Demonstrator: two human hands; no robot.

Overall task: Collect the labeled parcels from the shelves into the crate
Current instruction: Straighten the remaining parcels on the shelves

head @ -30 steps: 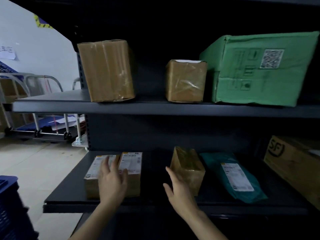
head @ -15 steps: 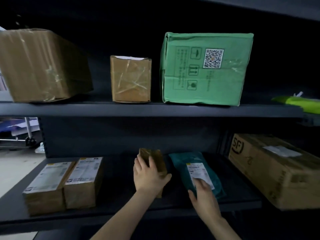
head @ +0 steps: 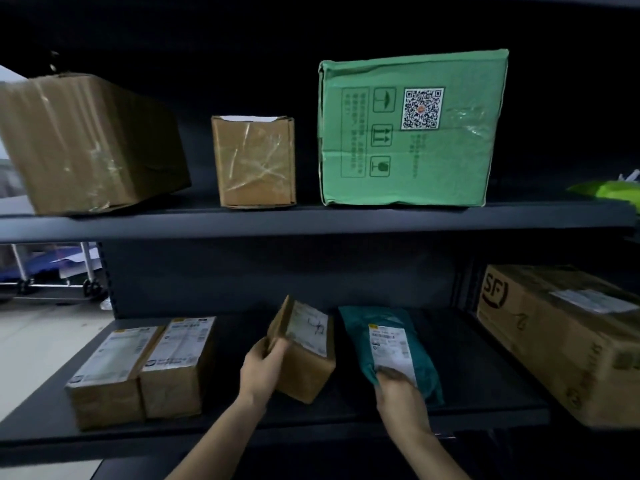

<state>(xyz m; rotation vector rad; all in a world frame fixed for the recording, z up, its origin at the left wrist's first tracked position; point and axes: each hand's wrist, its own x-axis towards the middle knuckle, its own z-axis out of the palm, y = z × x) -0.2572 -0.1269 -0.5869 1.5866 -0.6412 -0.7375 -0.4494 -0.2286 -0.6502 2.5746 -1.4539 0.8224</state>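
Head view: small brown cardboard parcel (head: pixel 303 355), white label up, tilts on the dark lower shelf (head: pixel 485 375), its left edge gripped by the left hand (head: pixel 263 370). Just right, a teal plastic mailer (head: pixel 398 336) lies lengthwise away from the right hand (head: pixel 398 393), which pinches its near end.

I am reading "SF" on the big brown carton (head: pixel 561 344). The green box (head: pixel 457 161) is showing a QR code and handling symbols; the label on the teal bag (head: pixel 384 315) is blurring beyond reading.
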